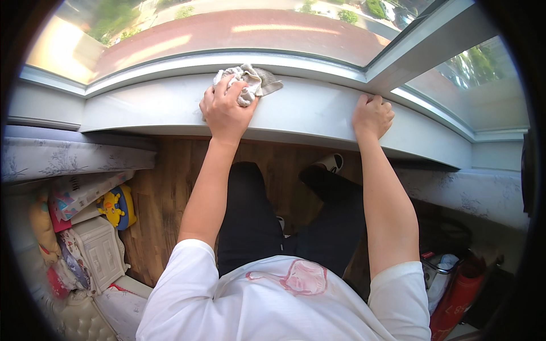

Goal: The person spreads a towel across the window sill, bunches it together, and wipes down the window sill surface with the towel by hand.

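Bunched under the fingers of my left hand is a pale cloth, pressed on the white windowsill close to the window frame. A greyish corner of the cloth spreads out to the right along the sill. Farther right, my right hand rests on the same sill as a loose fist, knuckles near the foot of the window's upright bar. Nothing shows in that hand, though its palm is hidden.
Patterned curtains hang at both sides below the sill. A white cabinet and a yellow-and-blue toy stand at left on the wooden floor. A red cylinder and a bin are at lower right.
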`<state>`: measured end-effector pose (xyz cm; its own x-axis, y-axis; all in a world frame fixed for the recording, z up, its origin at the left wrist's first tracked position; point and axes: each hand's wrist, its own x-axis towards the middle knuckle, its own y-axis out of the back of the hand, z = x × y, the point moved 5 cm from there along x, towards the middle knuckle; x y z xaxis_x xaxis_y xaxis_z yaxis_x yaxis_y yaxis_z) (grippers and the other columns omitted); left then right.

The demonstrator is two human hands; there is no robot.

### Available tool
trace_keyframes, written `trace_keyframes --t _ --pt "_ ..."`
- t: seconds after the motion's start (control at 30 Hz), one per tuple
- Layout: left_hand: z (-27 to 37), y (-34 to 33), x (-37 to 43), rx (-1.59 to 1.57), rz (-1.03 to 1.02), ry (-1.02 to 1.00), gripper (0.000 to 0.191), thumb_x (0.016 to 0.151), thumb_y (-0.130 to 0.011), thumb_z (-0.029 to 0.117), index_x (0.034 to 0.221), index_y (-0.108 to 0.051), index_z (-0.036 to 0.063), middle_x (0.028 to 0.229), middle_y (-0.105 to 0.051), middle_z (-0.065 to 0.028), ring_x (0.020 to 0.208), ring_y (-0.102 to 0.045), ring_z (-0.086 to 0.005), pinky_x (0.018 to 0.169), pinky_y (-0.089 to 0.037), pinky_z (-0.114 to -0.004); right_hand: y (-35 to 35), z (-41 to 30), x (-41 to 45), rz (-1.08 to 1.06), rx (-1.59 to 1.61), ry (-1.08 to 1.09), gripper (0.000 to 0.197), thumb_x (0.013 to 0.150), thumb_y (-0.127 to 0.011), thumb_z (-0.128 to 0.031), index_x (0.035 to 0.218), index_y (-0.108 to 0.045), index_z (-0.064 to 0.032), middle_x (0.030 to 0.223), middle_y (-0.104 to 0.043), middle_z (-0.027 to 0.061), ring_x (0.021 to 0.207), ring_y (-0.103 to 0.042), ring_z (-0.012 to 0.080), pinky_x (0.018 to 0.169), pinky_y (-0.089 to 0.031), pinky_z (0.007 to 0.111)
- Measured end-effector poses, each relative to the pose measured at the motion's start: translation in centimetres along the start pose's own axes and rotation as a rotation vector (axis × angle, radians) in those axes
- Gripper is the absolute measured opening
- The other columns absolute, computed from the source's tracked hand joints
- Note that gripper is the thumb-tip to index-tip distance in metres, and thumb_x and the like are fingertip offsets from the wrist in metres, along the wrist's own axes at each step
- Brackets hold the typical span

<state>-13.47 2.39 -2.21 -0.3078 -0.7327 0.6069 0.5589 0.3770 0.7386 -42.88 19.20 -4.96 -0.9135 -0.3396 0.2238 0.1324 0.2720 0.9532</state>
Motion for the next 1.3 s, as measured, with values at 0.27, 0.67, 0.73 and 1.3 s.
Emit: trace_keyframes --t 0.27,0.67,0.73,1.3 --pt "-7.4 2.0 0.7 -0.059 -0.043 -0.164 0.036 0.065 -0.080 0.017 0.099 -0.068 0.0211 0.118 -0.064 -0.0020 0.104 -0.059 -0.0294 0.088 -0.048 -0.042 0.0 0.5 0.1 0.019 -0.001 -0.012 0.043 0.093 -0.046 -0.040 0.105 -0.065 -0.0034 0.110 -0.058 0.0192 0.108 -0.052 0.0361 0.098 -0.039 0.045" --pt "-20.0 2.4 2.7 0.263 0.278 0.465 0.035 0.073 -0.074 0.038 0.103 -0.068 0.0219 0.115 -0.066 -0.0028 0.098 -0.063 -0.0364 0.084 -0.050 -0.047 0.3 0.3 -0.1 -0.007 0.036 -0.010 0.043 0.093 -0.047 -0.039 0.107 -0.063 -0.0021 0.111 -0.058 0.0195 0.108 -0.051 0.0366 0.099 -0.038 0.045" --pt "-16.4 1.9 1.7 0.181 0.317 0.318 0.033 0.071 -0.076 0.033 0.099 -0.068 0.0191 0.111 -0.067 -0.0041 0.096 -0.063 -0.0349 0.084 -0.050 -0.046 0.4 0.1 -0.1 -0.038 0.038 -0.012 0.046 0.093 -0.044 -0.041 0.110 -0.063 -0.0025 0.114 -0.058 0.0201 0.110 -0.051 0.0374 0.100 -0.037 0.046" --pt "5.5 -0.6 -4.0 -0.312 -0.027 -0.254 0.039 0.061 -0.081 0.013 0.096 -0.068 0.0215 0.117 -0.062 -0.0021 0.102 -0.055 -0.0286 0.087 -0.043 -0.041 0.1 0.2 -0.2 0.003 0.043 -0.003 0.043 0.093 -0.045 -0.040 0.103 -0.066 -0.0035 0.109 -0.059 0.0190 0.107 -0.052 0.0364 0.098 -0.038 0.044"
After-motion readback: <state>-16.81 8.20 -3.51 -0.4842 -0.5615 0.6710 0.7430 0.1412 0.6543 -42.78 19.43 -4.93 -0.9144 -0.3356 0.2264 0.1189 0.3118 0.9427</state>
